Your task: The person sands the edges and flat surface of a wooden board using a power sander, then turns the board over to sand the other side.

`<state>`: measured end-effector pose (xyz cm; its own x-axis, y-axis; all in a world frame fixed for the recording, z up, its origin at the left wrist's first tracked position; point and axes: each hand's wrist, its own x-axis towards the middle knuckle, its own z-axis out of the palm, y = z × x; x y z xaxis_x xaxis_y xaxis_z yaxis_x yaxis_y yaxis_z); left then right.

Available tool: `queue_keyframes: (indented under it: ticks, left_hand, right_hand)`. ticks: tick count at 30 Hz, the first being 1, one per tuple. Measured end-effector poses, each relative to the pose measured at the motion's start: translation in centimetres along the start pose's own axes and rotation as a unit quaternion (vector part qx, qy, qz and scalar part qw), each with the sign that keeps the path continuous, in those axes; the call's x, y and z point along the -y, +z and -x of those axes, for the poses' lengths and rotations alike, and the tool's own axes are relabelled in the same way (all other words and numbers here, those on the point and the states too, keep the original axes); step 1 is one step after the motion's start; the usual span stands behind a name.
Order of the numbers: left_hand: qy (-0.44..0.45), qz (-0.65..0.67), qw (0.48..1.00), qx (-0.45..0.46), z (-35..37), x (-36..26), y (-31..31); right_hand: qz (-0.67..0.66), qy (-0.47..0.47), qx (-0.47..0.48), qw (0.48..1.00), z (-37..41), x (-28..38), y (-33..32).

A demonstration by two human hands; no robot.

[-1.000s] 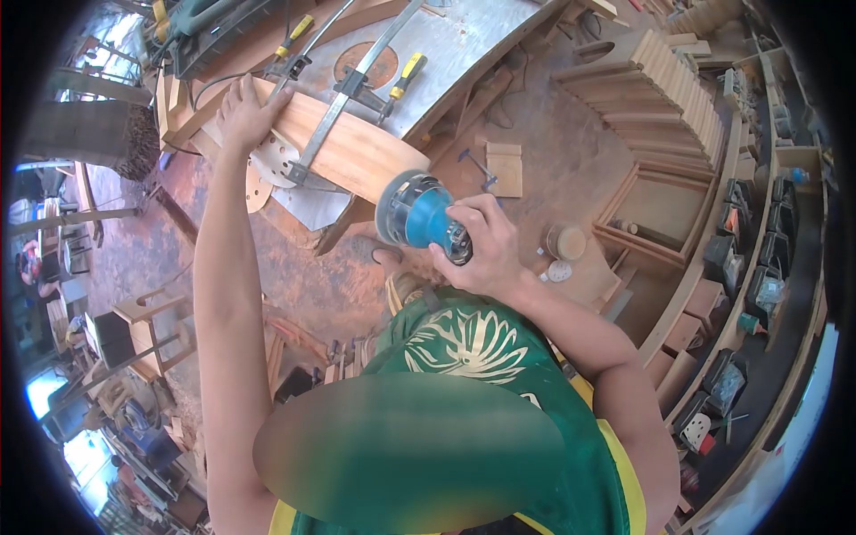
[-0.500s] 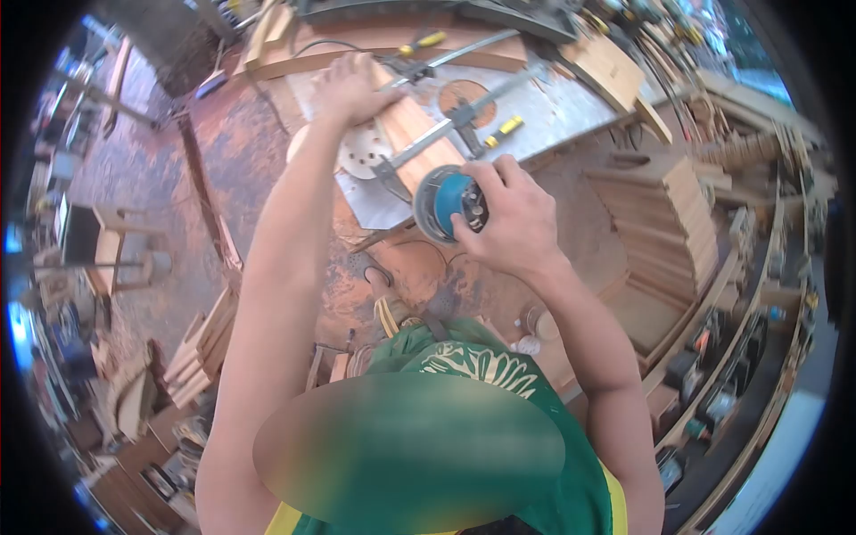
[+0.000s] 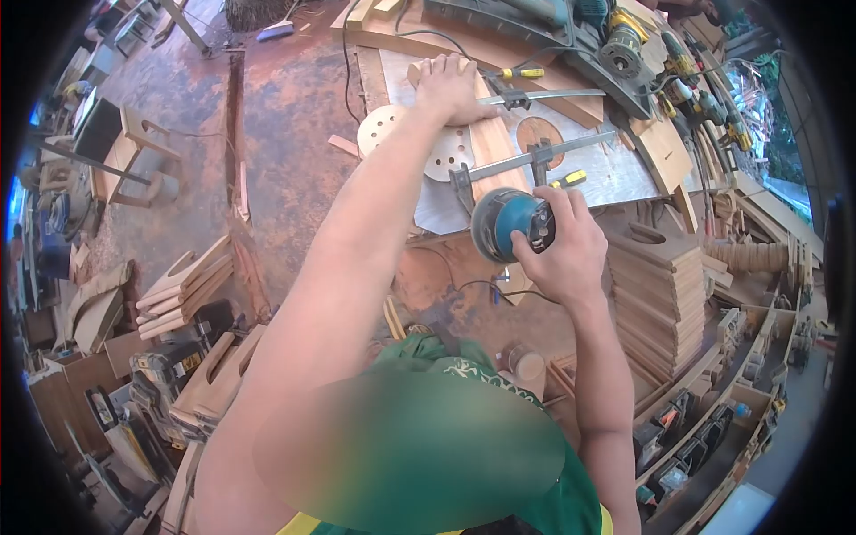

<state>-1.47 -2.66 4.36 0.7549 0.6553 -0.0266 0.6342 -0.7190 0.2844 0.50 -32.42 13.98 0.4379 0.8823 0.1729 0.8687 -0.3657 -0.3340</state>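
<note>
my right hand is closed round the blue body of the sander, thumb on the near side and fingers over the top. its pad stands steeply tilted at the near end of the board; whether it is pressing there i cannot tell. my left hand lies over the board towards its far end, fingers stretched out and close together, resting on the wood; whether it grips an edge is hidden.

the board lies on the worktop, the near clamp crossing it between my hands and the far clamp just beside my left thumb. to do this well, i should keep the pad square to that end, let the sander's weight and spin cut, and move it steadily so no hollow forms. i'd judge the near clamp the thing to watch: a wide sweep could knock its jaw. the cord under my right wrist wants keeping clear of the pad too.
</note>
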Motion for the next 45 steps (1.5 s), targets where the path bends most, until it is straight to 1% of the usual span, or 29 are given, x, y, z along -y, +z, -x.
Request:
queue_keyframes:
  ticks: [5,12,19,25,28,31,34,39,43,45]
  left_hand:
    - [0.008,-0.013,1.000,-0.008,-0.9,0.4,0.9]
    - [0.008,-0.031,0.999,-0.020,-1.5,0.6,1.6]
    - [0.009,-0.032,0.999,-0.019,-1.5,0.7,1.8]
    - [0.009,-0.043,0.999,-0.024,-1.7,0.7,2.0]
    - [0.011,-0.043,0.999,-0.029,-1.7,0.9,2.2]
    - [0.014,-0.046,0.998,-0.036,-1.9,1.1,2.5]
    - [0.022,-0.042,0.998,-0.049,-2.1,1.3,2.8]
    - [0.020,-0.046,0.998,-0.042,-2.0,1.1,2.7]
    - [0.019,-0.047,0.998,-0.044,-2.1,1.3,2.8]
    - [0.021,-0.049,0.997,-0.048,-2.2,1.6,3.0]
  right_hand:
    - [-0.007,0.007,-0.020,1.000,0.7,-0.1,0.1]
    - [-0.006,0.039,-0.016,0.999,2.0,-0.6,0.3]
    - [-0.044,0.042,-0.056,0.997,5.0,-2.2,1.3]
    - [-0.084,0.044,-0.127,0.987,9.4,-3.3,3.3]
    - [-0.114,0.057,-0.141,0.982,11.5,-3.5,4.3]
    - [-0.113,0.046,-0.167,0.978,13.1,-3.6,5.2]
    - [-0.126,0.026,-0.173,0.976,13.8,-3.5,5.7]
    - [-0.112,0.031,-0.139,0.983,11.6,-3.4,4.1]
    - [-0.090,0.022,-0.113,0.989,7.4,-3.2,2.0]
    - [-0.061,0.009,-0.084,0.995,5.2,-2.8,1.1]
